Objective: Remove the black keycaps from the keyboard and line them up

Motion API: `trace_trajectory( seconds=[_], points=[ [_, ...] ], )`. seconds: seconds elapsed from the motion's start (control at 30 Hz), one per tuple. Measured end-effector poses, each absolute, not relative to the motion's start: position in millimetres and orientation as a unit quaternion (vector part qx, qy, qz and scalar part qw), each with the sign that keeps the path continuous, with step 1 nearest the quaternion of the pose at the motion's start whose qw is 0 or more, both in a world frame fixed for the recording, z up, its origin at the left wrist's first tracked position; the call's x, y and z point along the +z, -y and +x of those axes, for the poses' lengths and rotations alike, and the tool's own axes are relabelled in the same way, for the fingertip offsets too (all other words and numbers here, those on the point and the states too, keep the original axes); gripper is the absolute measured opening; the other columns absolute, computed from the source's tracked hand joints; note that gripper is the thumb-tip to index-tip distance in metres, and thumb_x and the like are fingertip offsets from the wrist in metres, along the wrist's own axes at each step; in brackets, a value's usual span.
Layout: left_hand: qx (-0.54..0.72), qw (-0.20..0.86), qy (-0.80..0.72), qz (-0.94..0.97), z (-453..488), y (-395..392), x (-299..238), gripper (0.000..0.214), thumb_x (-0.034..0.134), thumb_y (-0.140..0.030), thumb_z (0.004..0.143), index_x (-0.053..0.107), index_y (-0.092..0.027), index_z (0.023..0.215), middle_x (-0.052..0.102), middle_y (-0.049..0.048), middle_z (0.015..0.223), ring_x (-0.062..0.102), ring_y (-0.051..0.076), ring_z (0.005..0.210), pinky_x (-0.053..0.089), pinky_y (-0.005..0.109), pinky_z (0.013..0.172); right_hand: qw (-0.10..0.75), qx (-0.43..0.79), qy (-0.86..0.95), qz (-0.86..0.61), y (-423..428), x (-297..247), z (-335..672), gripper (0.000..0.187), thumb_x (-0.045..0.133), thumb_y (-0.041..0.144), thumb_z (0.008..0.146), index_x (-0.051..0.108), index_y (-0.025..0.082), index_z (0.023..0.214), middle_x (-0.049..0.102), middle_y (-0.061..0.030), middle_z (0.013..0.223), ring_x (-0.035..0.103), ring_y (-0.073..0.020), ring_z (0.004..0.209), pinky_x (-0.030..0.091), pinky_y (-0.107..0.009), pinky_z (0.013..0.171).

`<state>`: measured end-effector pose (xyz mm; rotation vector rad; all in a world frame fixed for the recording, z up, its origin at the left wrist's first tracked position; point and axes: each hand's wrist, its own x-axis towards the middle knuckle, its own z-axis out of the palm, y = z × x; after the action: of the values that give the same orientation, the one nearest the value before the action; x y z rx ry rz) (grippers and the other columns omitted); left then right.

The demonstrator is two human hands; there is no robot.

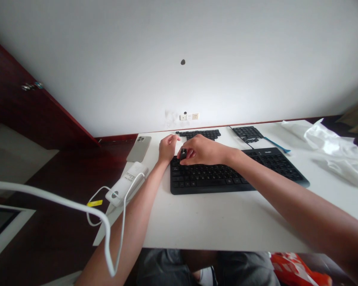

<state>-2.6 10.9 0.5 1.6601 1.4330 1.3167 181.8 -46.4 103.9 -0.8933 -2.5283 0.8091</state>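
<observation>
A black keyboard lies on the white table. Over its left end, my right hand pinches a small black keycap between thumb and fingers. Just beyond the keyboard's back left corner, my left hand is curled closed; whatever its fingers hold, if anything, is hidden. Behind my hands are rows of loose black keycaps, and another group of keycaps sits farther right.
A blue stick-like tool lies behind the keyboard. On the left are a phone and a white power bank with a white cable. Crumpled white plastic covers the right side. Wall sockets are behind the table.
</observation>
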Motion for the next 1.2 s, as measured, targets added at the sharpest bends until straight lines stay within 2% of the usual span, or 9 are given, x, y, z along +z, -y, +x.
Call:
trace_trajectory(
  seconds=[0.2,0.3,0.43,0.63,0.77,0.93,1.07,1.2],
  points=[
    [0.433,0.149,-0.598,0.657,-12,-7,2,0.031,0.052,-0.042,0.095,0.072,-0.022,0.083,0.056,-0.0021,0.059,0.05,0.015,0.06,0.032,0.027,0.062,0.205,0.101,0.875,-0.427,22,92,198,0.02,0.067,0.036,0.086,0.074,0.017,0.084,0.074,-0.0079,0.082,0.066,-0.0203,0.074,0.046,-0.032,0.069],
    [0.393,0.109,-0.647,0.645,-20,-8,0,0.026,0.055,-0.04,0.094,0.073,-0.024,0.086,0.06,-0.0001,0.064,0.053,0.017,0.063,0.032,0.028,0.064,0.214,0.08,0.857,-0.463,9,77,205,0.022,0.064,0.038,0.088,0.072,0.018,0.086,0.072,-0.0071,0.082,0.064,-0.0197,0.075,0.042,-0.031,0.068],
    [0.362,0.115,-0.664,0.645,-24,-13,-3,0.015,0.059,-0.033,0.09,0.073,-0.027,0.095,0.064,-0.0001,0.071,0.058,0.018,0.068,0.034,0.028,0.067,0.253,0.056,0.84,-0.477,-4,69,212,0.027,0.057,0.043,0.093,0.067,0.018,0.088,0.069,-0.0071,0.086,0.059,-0.0184,0.074,0.038,-0.031,0.067],
    [0.323,0.111,-0.677,0.652,-23,-12,-3,0.02,0.06,-0.031,0.09,0.071,-0.031,0.106,0.066,-0.001,0.074,0.063,0.02,0.076,0.038,0.029,0.07,0.364,0.06,0.783,-0.501,-4,74,221,0.026,0.052,0.043,0.096,0.06,0.02,0.086,0.064,-0.0049,0.085,0.054,-0.017,0.071,0.038,-0.032,0.069],
    [0.278,0.098,-0.69,0.662,-22,-17,0,0.023,0.06,-0.033,0.091,0.071,-0.033,0.111,0.07,0.0002,0.081,0.066,0.023,0.085,0.042,0.031,0.076,0.358,0.077,0.777,-0.513,12,65,223,0.028,0.052,0.045,0.098,0.06,0.02,0.086,0.065,-0.0045,0.086,0.056,-0.0169,0.07,0.04,-0.031,0.071],
    [0.225,0.075,-0.67,0.703,-17,-35,3,0.03,0.062,-0.043,0.092,0.069,-0.036,0.119,0.073,0.0013,0.086,0.068,0.025,0.088,0.045,0.033,0.08,0.385,0.11,0.774,-0.491,35,56,228,0.028,0.048,0.043,0.101,0.063,0.02,0.102,0.07,-0.0078,0.099,0.063,-0.0187,0.079,0.047,-0.031,0.078],
    [0.204,0.049,-0.632,0.746,-12,-44,3,0.036,0.06,-0.044,0.093,0.067,-0.038,0.128,0.074,0.0023,0.091,0.069,0.026,0.09,0.046,0.034,0.082,0.434,0.149,0.75,-0.476,41,48,234,0.03,0.049,0.044,0.101,0.064,0.019,0.097,0.071,-0.0075,0.093,0.064,-0.0191,0.078,0.05,-0.031,0.077],
    [0.202,0.035,-0.608,0.767,-11,-45,3,0.042,0.058,-0.042,0.095,0.064,-0.038,0.137,0.075,0.0027,0.092,0.07,0.025,0.092,0.047,0.033,0.084,0.443,0.204,0.728,-0.481,36,36,235,0.032,0.053,0.048,0.098,0.066,0.019,0.093,0.073,-0.0079,0.092,0.066,-0.0206,0.082,0.052,-0.032,0.074]
  ],
)
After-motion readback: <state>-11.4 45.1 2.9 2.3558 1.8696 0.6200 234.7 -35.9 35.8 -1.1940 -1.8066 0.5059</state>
